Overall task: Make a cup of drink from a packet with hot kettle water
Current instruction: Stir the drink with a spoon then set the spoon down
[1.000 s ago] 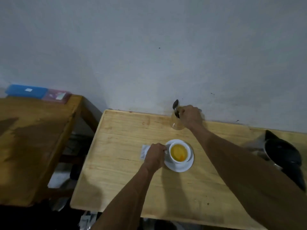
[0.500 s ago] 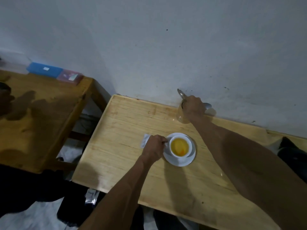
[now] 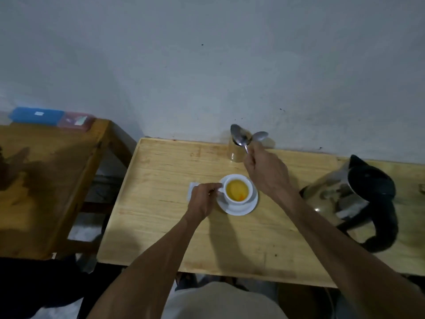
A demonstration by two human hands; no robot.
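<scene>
A white cup (image 3: 237, 190) holding yellow-orange liquid stands on a white saucer (image 3: 241, 209) in the middle of the light wooden table (image 3: 161, 215). My left hand (image 3: 202, 199) pinches the cup's handle from the left. A white packet (image 3: 191, 189) lies flat just behind that hand, mostly hidden. My right hand (image 3: 266, 171) is closed on the handle of a metal spoon (image 3: 239, 137), bowl raised above a glass holder (image 3: 235, 151) at the wall. A second spoon (image 3: 259, 135) still leans in that holder. The steel kettle (image 3: 351, 196) with a black lid and handle stands to the right.
A darker wooden table (image 3: 46, 180) stands to the left across a gap, with a blue box (image 3: 36, 115) and a reddish box (image 3: 77, 120) at its back. The grey wall runs directly behind both tables. The light table's front edge is near my body.
My right hand has drawn one spoon up out of the glass holder and back toward the cup. My left hand stays on the cup handle. The view has shifted, and the kettle is in sight again.
</scene>
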